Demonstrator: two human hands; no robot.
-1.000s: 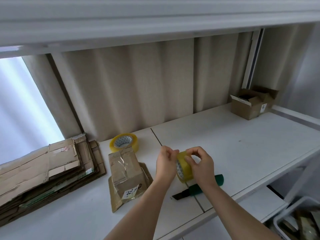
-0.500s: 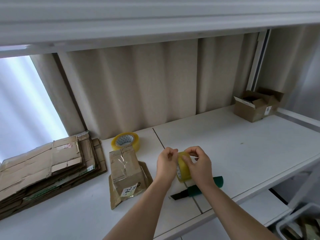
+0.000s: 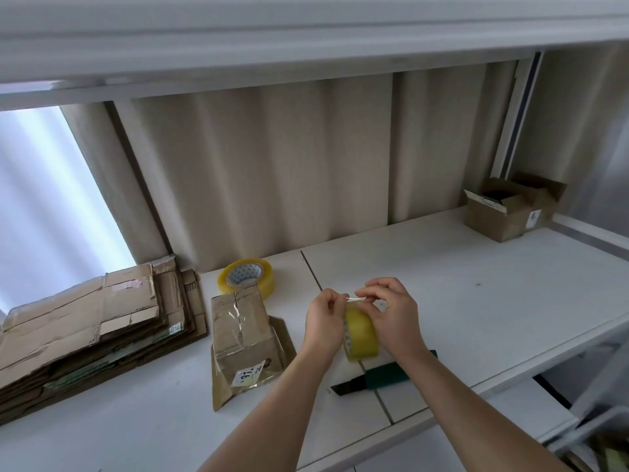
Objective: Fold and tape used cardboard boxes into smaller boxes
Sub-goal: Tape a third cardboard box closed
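tape roll [image 3: 361, 332]: the hands cover most of it; the hole in the middle cannot be seen.
green-handled tool [image 3: 384, 374]: the right arm hides part of the handle.
second tape roll [image 3: 245, 275]: the taped box [image 3: 241, 338] blocks its front bottom edge.
box label [image 3: 251, 373]: print too small to read.
cardboard pile [image 3: 85, 332]: the left edge cuts it off.
white bin [image 3: 599, 437]: cut off at the corner, blurry inside.

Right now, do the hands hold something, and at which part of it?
Both hold the tape roll. The left hand pinches its peeled free end at the top; the right hand grips the roll's outer band.
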